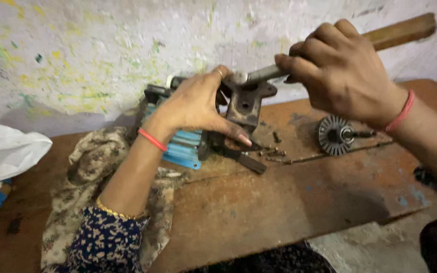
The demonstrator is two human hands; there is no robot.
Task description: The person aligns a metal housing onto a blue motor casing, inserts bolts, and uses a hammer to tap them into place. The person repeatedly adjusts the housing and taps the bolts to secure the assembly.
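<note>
My left hand (198, 103) grips a dark cast-metal bracket (245, 103) from the left, thumb down along its lower edge. My right hand (341, 71) is closed around a hammer (400, 31) with a wooden handle; its grey metal head (259, 75) rests on the bracket's top. The bracket stands on a blue ribbed machine part (183, 149) lying on the rusty workbench (279, 202).
A finned round metal part with a shaft (336, 134) lies right of the bracket. Small screws and a thin rod (279, 151) are scattered near it. A patterned cloth (89, 177) lies left, a white bag (6, 149) at the far left. A stained wall stands behind.
</note>
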